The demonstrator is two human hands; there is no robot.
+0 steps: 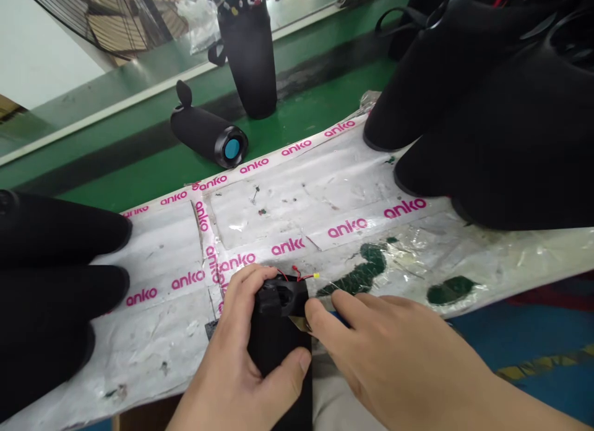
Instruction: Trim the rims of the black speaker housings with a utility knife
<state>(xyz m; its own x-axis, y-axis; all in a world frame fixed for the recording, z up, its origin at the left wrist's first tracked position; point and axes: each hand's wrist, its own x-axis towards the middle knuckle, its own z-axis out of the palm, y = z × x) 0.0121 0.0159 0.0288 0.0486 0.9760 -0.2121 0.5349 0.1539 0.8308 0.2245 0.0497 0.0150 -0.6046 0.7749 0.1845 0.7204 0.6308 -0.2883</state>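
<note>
My left hand [241, 356] grips a black fabric-covered speaker body [278, 338] at the near table edge, thumb on its side and fingers over its open top end. Thin red wires with a small yellow tip [304, 275] stick out of that end. My right hand [394, 350] pinches a small tan strip [301, 322] against the speaker's top edge; something blue shows under its fingers. Whether it is a tool I cannot tell.
The work surface [297, 202] is covered in white film with pink "anko" tape. Piles of black speaker shells lie at the left [51, 282] and right [492, 109]. On the green belt stand one upright speaker [248, 53] and one lying down [208, 137]. A fan [116, 16] sits far left.
</note>
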